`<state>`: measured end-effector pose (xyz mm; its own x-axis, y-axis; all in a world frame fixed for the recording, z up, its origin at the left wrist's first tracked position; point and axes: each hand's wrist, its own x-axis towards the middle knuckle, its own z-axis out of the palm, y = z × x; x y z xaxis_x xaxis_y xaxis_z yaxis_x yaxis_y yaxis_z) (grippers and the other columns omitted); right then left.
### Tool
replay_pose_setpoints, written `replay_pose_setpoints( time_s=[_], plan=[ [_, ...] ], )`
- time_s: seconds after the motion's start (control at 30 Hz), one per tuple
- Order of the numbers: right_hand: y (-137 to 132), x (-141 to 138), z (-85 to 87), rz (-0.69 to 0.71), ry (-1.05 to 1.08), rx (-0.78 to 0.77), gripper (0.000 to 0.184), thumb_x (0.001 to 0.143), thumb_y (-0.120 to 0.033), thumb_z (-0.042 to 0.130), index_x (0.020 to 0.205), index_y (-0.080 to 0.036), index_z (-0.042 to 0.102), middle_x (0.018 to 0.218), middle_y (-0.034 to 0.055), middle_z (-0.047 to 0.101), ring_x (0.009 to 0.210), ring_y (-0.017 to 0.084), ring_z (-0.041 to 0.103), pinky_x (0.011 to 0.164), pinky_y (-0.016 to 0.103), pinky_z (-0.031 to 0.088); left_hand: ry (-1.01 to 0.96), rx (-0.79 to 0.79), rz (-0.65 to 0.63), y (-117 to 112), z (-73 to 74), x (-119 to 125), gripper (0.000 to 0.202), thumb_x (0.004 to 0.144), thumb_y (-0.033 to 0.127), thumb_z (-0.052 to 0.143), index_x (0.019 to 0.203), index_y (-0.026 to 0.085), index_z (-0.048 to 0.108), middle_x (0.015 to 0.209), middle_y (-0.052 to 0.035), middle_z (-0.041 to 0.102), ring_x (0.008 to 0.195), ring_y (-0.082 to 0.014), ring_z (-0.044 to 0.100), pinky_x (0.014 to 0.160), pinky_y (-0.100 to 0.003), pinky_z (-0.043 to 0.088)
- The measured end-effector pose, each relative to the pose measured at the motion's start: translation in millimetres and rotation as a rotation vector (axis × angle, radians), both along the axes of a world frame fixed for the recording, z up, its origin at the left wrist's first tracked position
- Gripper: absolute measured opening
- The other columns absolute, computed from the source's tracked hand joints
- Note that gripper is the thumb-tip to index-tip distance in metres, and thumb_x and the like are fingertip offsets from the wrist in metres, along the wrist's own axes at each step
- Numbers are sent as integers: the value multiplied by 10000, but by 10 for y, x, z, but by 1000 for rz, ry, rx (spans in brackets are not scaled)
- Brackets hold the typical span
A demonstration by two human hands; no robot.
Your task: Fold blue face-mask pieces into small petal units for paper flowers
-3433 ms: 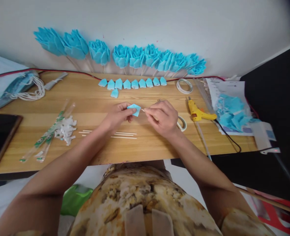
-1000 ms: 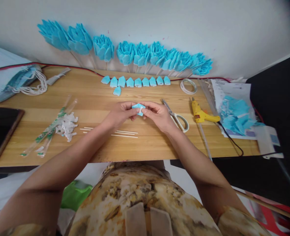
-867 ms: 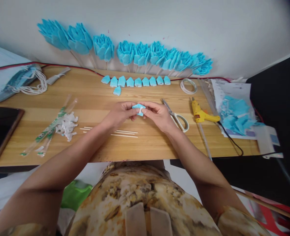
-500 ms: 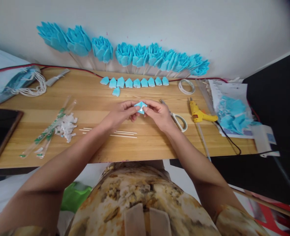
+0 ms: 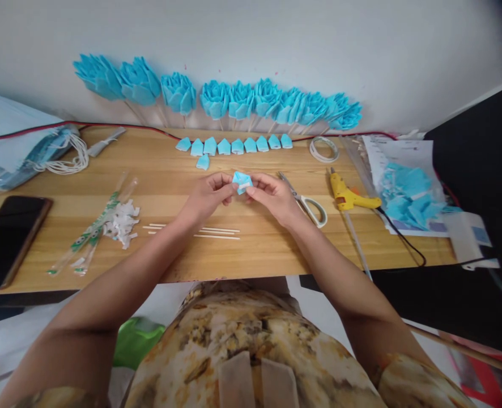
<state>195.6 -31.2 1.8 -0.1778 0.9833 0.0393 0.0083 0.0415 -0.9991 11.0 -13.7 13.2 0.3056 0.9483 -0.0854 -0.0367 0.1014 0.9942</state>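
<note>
1. I'm watching the left hand (image 5: pixel 208 195) pinching the left edge of a small blue piece (image 5: pixel 241 177), left of the yellow glue gun (image 5: pixel 353 199).
2. The right hand (image 5: pixel 273 197) is gripping that piece's opposite edge, nearer the glue gun.
3. White-handled scissors (image 5: pixel 298 196) are lying left of the glue gun.
4. Right of the glue gun, a sheet (image 5: pixel 423 152) is bearing print too small for me to read.
</note>
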Motion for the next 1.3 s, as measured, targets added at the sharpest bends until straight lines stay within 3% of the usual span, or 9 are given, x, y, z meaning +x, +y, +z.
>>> replay_pose_setpoints(
  time_s=[0.13, 0.3, 0.43, 0.6, 0.77, 1.1, 1.3],
  plan=[
    [1, 23, 18, -24, -87, 33, 286, 791, -476, 729, 804, -203, 646, 720, -23, 599, 683, 120, 536, 672, 272, 468, 67, 40, -19, -17, 50, -3, 246, 700, 365, 770, 720, 163, 629, 624, 22, 578, 564, -88, 483, 575, -235, 415],
    [-11, 21, 36, -35, -73, 74, 271, 810, -438, 711, 747, -198, 602, 678, -33, 568, 654, 109, 491, 638, 263, 395, 50, 53, -58, -44, 89, 14, 329, 770, 482, 721, 763, 160, 654, 678, -1, 614, 587, -98, 514, 583, -240, 432],
    [-20, 16, 32, -27, -76, 82, 270, 828, -438, 710, 750, -195, 620, 677, -31, 594, 659, 112, 516, 657, 264, 417, 43, 36, -57, -51, 53, 39, 324, 666, 426, 826, 735, 163, 650, 618, 31, 569, 562, -82, 463, 556, -226, 389],
    [-19, 33, 52, -8, -59, 44, 365, 829, -541, 704, 724, -197, 642, 694, -8, 641, 689, 127, 586, 713, 276, 497, 4, 51, -1, -26, 2, 22, 280, 726, 412, 759, 692, 171, 621, 589, 24, 562, 552, -90, 474, 570, -239, 398],
    [-3, 68, 77, -53, 33, -12, 449, 798, -651, 689, 777, -203, 683, 737, 10, 669, 680, 133, 612, 695, 285, 538, 52, 45, -32, -27, 37, 4, 280, 692, 396, 769, 666, 174, 601, 577, 26, 545, 543, -91, 456, 561, -243, 385],
    [-8, 114, 126, -42, -32, 11, 256, 778, -434, 737, 722, -192, 676, 693, -23, 617, 670, 113, 538, 657, 253, 458, 258, 125, -145, -83, 82, 17, 258, 737, 416, 710, 725, 169, 636, 636, 25, 552, 575, -94, 410, 556, -248, 302],
    [-23, 106, 142, -70, -77, 34, 237, 783, -410, 698, 703, -191, 657, 665, -26, 598, 643, 109, 497, 636, 259, 417, 262, 144, -197, -108, 97, 41, 323, 756, 495, 730, 742, 175, 688, 610, 23, 543, 590, -115, 442, 553, -255, 310]
  ],
)
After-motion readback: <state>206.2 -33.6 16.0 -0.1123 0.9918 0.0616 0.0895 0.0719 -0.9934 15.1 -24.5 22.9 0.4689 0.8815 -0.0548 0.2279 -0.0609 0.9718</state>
